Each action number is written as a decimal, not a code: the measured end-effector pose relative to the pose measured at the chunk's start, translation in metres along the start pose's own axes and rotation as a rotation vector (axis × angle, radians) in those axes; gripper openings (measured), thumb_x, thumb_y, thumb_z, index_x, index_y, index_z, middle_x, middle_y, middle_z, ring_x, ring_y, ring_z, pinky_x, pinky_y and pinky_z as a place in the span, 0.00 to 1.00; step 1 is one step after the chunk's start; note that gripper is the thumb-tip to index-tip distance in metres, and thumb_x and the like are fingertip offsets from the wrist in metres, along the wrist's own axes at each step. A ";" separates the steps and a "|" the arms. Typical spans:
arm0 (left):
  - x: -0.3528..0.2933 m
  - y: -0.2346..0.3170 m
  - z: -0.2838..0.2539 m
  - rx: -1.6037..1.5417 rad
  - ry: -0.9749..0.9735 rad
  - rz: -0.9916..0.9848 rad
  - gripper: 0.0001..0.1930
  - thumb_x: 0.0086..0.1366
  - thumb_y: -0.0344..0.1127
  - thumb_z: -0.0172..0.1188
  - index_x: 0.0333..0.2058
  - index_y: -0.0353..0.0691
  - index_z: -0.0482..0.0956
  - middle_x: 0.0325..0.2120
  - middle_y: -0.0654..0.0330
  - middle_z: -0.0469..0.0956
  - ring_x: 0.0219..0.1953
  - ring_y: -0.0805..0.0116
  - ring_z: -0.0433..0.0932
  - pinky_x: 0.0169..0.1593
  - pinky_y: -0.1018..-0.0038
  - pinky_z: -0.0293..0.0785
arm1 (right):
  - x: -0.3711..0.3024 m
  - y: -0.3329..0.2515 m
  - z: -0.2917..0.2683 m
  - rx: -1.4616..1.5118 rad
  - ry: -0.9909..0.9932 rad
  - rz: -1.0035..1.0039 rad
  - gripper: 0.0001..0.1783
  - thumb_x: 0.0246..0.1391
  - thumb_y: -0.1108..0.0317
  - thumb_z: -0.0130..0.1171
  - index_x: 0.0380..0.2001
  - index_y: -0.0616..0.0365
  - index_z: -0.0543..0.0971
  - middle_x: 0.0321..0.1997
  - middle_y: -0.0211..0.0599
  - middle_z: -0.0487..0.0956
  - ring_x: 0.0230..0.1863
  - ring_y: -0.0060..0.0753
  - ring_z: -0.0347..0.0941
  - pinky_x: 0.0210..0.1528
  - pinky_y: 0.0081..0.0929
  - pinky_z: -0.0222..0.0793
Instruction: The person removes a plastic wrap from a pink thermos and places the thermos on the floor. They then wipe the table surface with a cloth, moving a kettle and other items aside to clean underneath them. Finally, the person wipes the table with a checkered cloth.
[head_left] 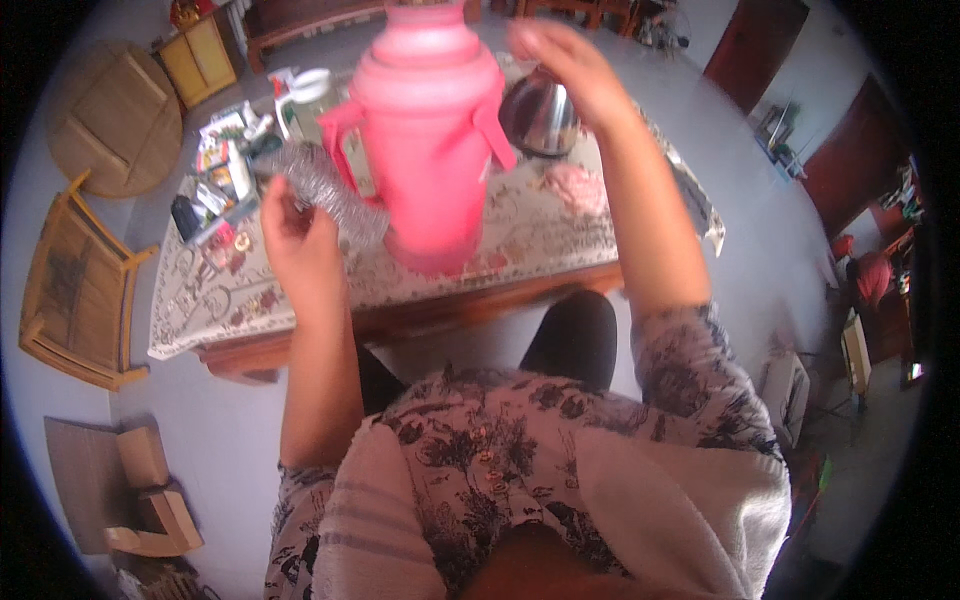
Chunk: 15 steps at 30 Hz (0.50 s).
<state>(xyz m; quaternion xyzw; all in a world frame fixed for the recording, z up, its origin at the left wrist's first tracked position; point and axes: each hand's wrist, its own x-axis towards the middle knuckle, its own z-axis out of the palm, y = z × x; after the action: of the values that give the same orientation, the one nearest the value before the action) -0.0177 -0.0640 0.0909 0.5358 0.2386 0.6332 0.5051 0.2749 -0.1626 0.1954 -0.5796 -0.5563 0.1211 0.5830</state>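
A pink thermos flask (432, 150) with side handles stands upright in front of me, near the front edge of the table. At its left, my left hand (300, 245) is closed, thumb and fingers bent in, on a silvery, crinkled, mesh-like thing (335, 195) that reaches to the flask's lower side. What this thing is, I cannot make out. Raised beside the flask's upper right is my right hand (575, 70), slightly blurred, its fingers stretched out and nothing seen in them. Just below that hand sits a shiny metal kettle (556, 120), partly hidden by it.
A patterned cloth covers the table (270, 310). Bottles and small packages (225, 185) crowd its left side, with a white container (308, 88) behind. A crumpled pink cloth (578, 188) lies right of the flask. A wooden chair (85, 285) and a round wooden board (115, 118) stand at left.
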 end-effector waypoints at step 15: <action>0.042 -0.001 0.059 0.580 -0.078 0.415 0.42 0.43 0.39 0.72 0.54 0.23 0.62 0.48 0.39 0.68 0.54 0.41 0.65 0.59 0.55 0.60 | 0.077 0.003 0.065 0.275 -0.343 0.055 0.31 0.53 0.44 0.63 0.45 0.63 0.80 0.41 0.36 0.82 0.39 0.23 0.75 0.44 0.23 0.72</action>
<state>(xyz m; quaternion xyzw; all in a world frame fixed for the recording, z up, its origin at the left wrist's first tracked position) 0.0405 -0.0399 0.1269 0.7176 0.2751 0.6072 0.2016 0.2522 -0.0664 0.2136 -0.4804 -0.6096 0.3086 0.5499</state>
